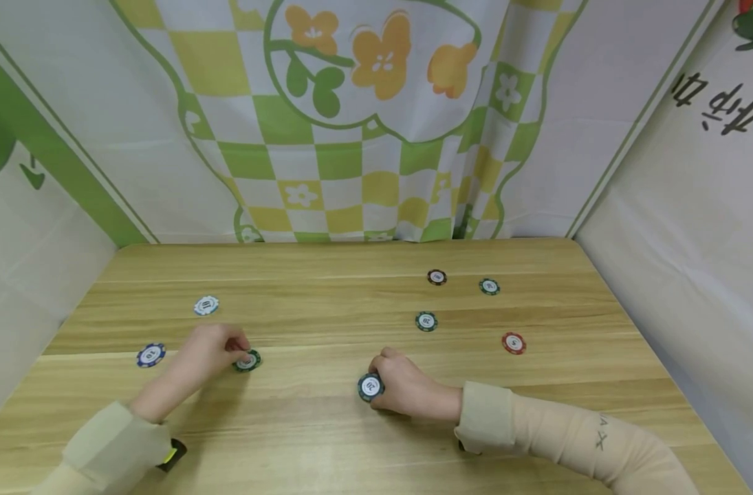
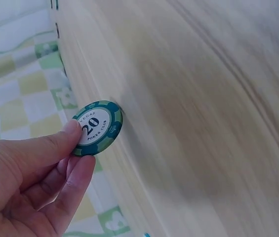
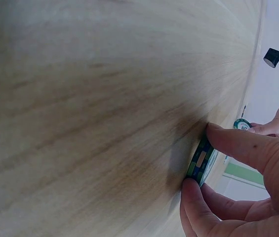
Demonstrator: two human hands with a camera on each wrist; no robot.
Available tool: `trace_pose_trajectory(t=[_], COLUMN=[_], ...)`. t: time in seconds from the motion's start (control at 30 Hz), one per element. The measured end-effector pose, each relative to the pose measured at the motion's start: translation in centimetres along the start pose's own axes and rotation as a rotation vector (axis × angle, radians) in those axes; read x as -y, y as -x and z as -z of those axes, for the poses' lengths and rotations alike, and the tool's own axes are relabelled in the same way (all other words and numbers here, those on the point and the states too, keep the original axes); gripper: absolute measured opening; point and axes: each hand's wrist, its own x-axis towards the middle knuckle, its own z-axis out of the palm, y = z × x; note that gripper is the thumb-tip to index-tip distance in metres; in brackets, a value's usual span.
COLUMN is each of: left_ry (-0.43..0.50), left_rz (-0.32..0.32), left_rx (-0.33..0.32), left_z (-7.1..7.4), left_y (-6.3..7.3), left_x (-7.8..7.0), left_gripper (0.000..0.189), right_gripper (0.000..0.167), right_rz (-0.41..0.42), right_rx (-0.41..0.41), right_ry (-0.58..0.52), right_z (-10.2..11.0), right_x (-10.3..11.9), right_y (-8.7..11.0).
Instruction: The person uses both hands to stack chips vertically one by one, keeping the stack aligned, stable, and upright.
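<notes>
In my left hand [image 1: 212, 349], thumb and fingers pinch a green poker chip [image 2: 99, 127] marked 20 by its edge. The left wrist view shows its printed face, tilted above the wooden table. My right hand [image 1: 407, 386] grips another dark green poker chip [image 1: 370, 387], also marked 20, between thumb and fingertips. Seen edge-on in the right wrist view, this chip [image 3: 201, 163] looks thick; I cannot tell whether more than one is stacked there. A blue chip [image 1: 150, 355] and a light blue-and-white chip [image 1: 206, 305], both marked 10, lie near my left hand.
On the right side of the wooden table [image 1: 326, 295] lie two more green chips, one nearer [image 1: 426, 321] and one farther [image 1: 489, 287], plus a red chip [image 1: 514, 343] and a black chip [image 1: 437, 277]. A checkered curtain [image 1: 339, 161] hangs along the far edge.
</notes>
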Motion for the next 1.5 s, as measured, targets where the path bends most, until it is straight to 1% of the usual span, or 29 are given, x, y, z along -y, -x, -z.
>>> trace_pose_trajectory(t=[0.2, 0.3, 0.4, 0.57, 0.77, 0.87, 0.93, 1.03, 1.13, 1.23, 1.37, 1.5], left_ry=[-0.011, -0.004, 0.007, 0.026, 0.084, 0.112, 0.14, 0.189, 0.258, 0.346, 0.453, 0.503], left_rz=[-0.079, -0.121, -0.149, -0.168, -0.19, -0.186, -0.162, -0.114, -0.061, -0.018, 0.008, 0.028], left_rx=[0.008, 0.02, 0.032, 0.051, 0.078, 0.083, 0.094, 0.116, 0.149, 0.188, 0.231, 0.247], left_z=[-0.4, -0.7, -0.9, -1.3, -2.1, -2.5, -2.7, -2.9, -3.2, -3.5, -4.0, -4.5], left_y=[0.0, 0.0, 0.0, -0.2, -0.5, -0.6, -0.6, -0.6, -0.8, -1.0, -1.4, -1.9], left_x=[-1.8, -2.6, -3.3, -4.3, -5.0, -5.5, -5.8, -6.2, -6.6, -6.9, -7.2, -7.5], left_gripper=[0.015, 0.016, 0.016, 0.014, 0.014, 0.012, 0.011, 0.009, 0.007, 0.007, 0.007, 0.006], right_gripper=[0.038, 0.038, 0.038, 0.039, 0.039, 0.039, 0.039, 0.039, 0.039, 0.039, 0.039, 0.039], right_rz=[-0.006, -0.003, 0.001, -0.003, 0.003, 0.0, 0.0, 0.004, 0.012, 0.014, 0.006, -0.002], right_rx=[0.0, 0.0, -0.003, -0.003, -0.009, -0.005, -0.004, -0.006, -0.011, -0.014, -0.008, -0.006], right_ry=[-0.001, -0.002, -0.002, -0.002, 0.003, 0.003, 0.005, 0.009, 0.007, 0.007, 0.011, 0.013], right_z=[0.0, 0.0, -0.1, -0.1, -0.2, -0.1, -0.1, -0.2, -0.1, -0.1, -0.1, -0.1], right_x=[0.0, -0.1, -0.1, -0.2, -0.2, -0.1, -0.1, -0.1, -0.1, -0.1, -0.1, -0.1], right_y=[0.0, -0.1, -0.1, -0.1, -0.2, -0.1, -0.1, 0.0, 0.0, 0.0, 0.0, 0.0])
